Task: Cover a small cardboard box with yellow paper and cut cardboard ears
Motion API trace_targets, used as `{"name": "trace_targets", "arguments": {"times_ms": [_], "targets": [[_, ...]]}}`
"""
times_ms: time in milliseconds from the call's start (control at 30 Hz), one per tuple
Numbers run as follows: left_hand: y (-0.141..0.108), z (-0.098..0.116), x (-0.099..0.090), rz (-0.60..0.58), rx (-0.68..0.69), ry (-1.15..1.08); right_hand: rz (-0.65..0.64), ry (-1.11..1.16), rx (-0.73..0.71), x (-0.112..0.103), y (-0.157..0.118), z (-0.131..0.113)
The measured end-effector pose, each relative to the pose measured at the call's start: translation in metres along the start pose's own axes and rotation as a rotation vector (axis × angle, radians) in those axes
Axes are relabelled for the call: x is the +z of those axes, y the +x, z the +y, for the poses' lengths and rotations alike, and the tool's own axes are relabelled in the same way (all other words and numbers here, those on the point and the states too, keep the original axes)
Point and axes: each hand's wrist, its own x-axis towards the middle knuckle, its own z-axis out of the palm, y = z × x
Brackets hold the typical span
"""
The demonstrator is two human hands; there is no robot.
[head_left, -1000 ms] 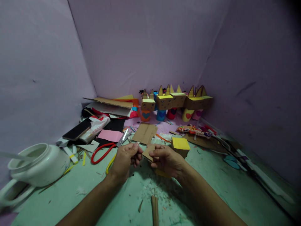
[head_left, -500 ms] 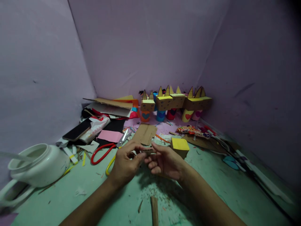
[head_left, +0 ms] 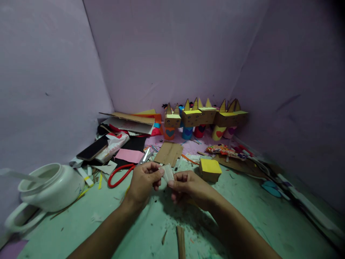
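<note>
Between my two hands is a small, pale, ridged piece of cardboard (head_left: 168, 173), held up over the green table. My left hand (head_left: 142, 181) pinches its left edge between thumb and fingers. On the other side, my right hand (head_left: 188, 185) grips its lower right edge, thumb on top. Just right of my right hand sits a small cardboard box with a yellow top (head_left: 210, 169). Scissors with red and yellow handles (head_left: 121, 176) lie beside and partly behind my left hand. A flat brown cardboard piece (head_left: 169, 153) lies beyond my hands.
Several box-headed cardboard figures with pointed ears (head_left: 192, 118) stand along the back. At left are a white pot (head_left: 51, 190) with a handle, a dark phone (head_left: 92, 148) and piled cardboard (head_left: 129, 122). A brown strip (head_left: 180, 242) and scraps lie in front; long rods run along the right.
The small piece has been turned from nearly edge-on, so its pale ridged face now shows. My fingers have shifted their hold, and the view has swung slightly left.
</note>
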Motion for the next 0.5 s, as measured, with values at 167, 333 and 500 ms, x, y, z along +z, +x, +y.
{"name": "trace_targets", "arguments": {"times_ms": [167, 333, 500], "targets": [[0.0, 0.0009, 0.0021, -0.002, -0.029, -0.004, -0.024, 0.003, 0.031, 0.0004, -0.0003, -0.0013], [0.0003, -0.0004, 0.0021, -0.006, -0.037, -0.006, -0.021, 0.007, 0.041, 0.0013, -0.0002, -0.0022], [0.0001, -0.0005, 0.0013, -0.021, -0.041, -0.012, -0.031, 0.006, 0.013, 0.0002, -0.0005, -0.0014]]}}
